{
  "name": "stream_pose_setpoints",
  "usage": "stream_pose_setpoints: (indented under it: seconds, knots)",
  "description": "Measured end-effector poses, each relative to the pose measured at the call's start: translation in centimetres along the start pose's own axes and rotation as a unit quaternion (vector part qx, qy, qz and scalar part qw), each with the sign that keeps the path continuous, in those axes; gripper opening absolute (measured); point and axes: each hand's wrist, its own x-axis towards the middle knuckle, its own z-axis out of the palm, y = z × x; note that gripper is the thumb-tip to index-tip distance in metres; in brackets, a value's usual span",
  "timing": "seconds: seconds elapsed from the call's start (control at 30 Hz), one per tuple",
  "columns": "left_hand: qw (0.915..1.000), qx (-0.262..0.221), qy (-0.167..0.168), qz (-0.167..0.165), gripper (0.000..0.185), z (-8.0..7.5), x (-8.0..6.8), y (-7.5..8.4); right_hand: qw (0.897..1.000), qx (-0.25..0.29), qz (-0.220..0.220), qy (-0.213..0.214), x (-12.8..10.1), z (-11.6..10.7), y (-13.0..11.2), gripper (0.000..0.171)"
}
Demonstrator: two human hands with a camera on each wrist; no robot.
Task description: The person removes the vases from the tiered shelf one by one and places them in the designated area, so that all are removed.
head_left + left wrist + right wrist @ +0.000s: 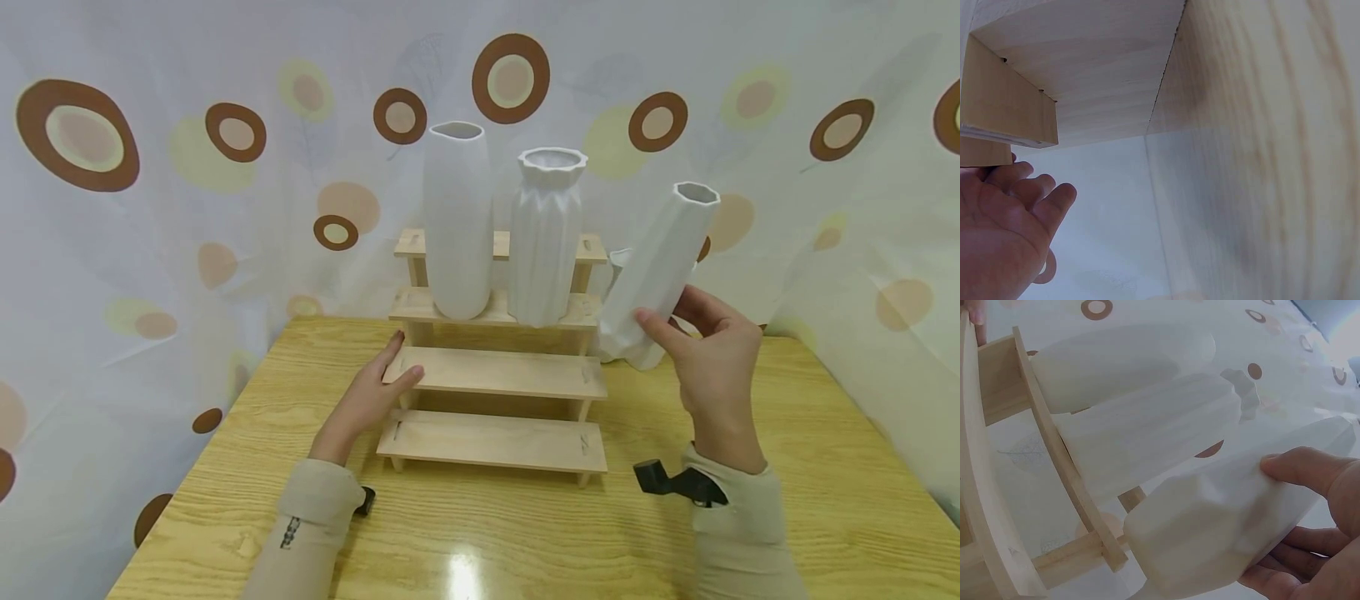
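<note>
My right hand (716, 350) grips a tall white faceted vase (663, 267) around its lower half, thumb on the near side. The vase leans to the right beside the stand, mouth upward; in the right wrist view its faceted base (1191, 544) overlaps the end of the stand. With my left hand (375, 387) I hold the left end of a four-tier wooden stand (495, 371), thumb over a lower shelf. A smooth white vase (457, 225) and a pleated white vase with a scalloped rim (549, 242) stand upright on the stand's second-highest shelf.
Another white vase (618, 258) is mostly hidden behind the held one, right of the stand. The stand rests on a wood-grain table (480, 533). A pale curtain (225, 67) with brown ring patterns hangs behind and around the table.
</note>
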Motion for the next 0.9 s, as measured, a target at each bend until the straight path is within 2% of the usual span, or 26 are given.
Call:
stream_pose_setpoints:
  seconds: [0.27,0.47,0.9]
  knots:
    - [1.0,0.001,0.0,0.001,0.085,0.0,0.0,0.0,1.0,0.001,0.008,0.011,0.5,-0.3,0.8,0.045]
    - [1.0,0.002,0.001,0.003,0.085,0.0,0.0,-0.1,0.999,-0.022,0.024,0.011,0.8,-0.6,1.5,0.046]
    - [1.0,0.002,0.001,0.008,0.084,0.1,0.1,-0.2,0.998,-0.034,0.037,0.026,1.2,-1.6,2.0,0.048]
